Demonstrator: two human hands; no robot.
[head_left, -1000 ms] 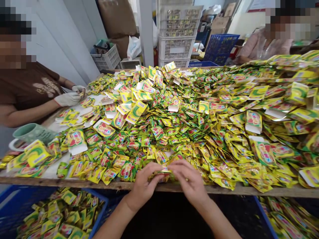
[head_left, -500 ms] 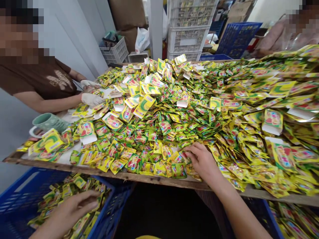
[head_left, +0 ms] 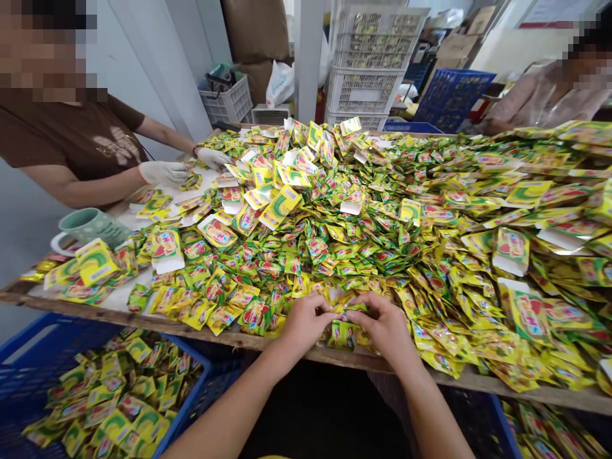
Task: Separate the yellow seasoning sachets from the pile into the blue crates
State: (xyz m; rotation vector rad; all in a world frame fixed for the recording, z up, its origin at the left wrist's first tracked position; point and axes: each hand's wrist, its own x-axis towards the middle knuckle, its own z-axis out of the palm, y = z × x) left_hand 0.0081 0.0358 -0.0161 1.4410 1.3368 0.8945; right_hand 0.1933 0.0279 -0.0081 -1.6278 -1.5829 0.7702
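Over the near edge of the heap, my left hand (head_left: pixel 306 325) and my right hand (head_left: pixel 386 325) face each other, both closed, thumbs and fingertips pinching a small yellow-green sachet (head_left: pixel 342 310) between them. Fingers partly cover that sachet. Beneath them, a green sachet (head_left: pixel 342 334) lies near the table's front edge. All around is a deep heap of glossy yellow and green sachets (head_left: pixel 315 248) with red fruit pictures. Several small yellow boxes with white flaps lie on top, such as a box (head_left: pixel 281 207) in the middle and another box (head_left: pixel 167 250) to the left.
Blue crates hold packets below the table, one crate (head_left: pixel 191 389) at left and another (head_left: pixel 507 424) at right. A green mug (head_left: pixel 93 228) stands at the left. A co-worker's gloved hands (head_left: pixel 165 173) handle packets there; another person sits far right. White crates (head_left: pixel 366 89) are stacked behind.
My left hand has come up from over the left blue crate to the table and meets my right hand at a sachet. The co-worker's gloved hands have moved apart. The view has shifted slightly.
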